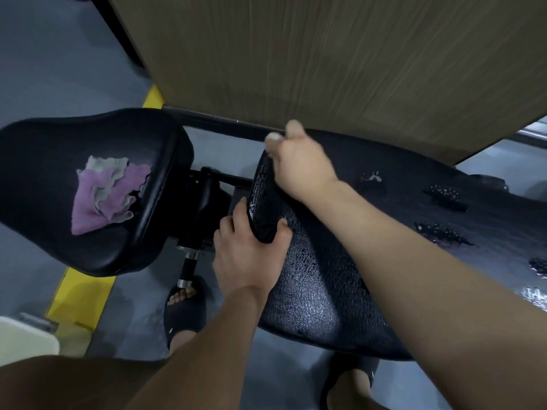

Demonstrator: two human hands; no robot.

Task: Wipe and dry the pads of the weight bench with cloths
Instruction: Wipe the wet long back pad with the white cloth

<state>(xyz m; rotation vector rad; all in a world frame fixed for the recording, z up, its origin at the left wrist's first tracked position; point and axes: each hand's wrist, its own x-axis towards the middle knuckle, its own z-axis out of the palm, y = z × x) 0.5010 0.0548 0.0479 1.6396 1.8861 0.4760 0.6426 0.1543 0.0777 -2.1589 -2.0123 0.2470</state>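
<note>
End of back pad (pixel 325 276) is pinched by left hand (pixel 248 255), far corner wrapped by right hand (pixel 299 164). Judged stiff, wet-slick; edges are preferred.

We wear black open-toed slides: the left slide (pixel 185 318) bears a small pale mark on its side, the right slide (pixel 367 371) shows at the lower edge. Our left grip (pixel 248 255), right grip (pixel 299 164) and both forearms (pixel 414 261) are bare.
</note>
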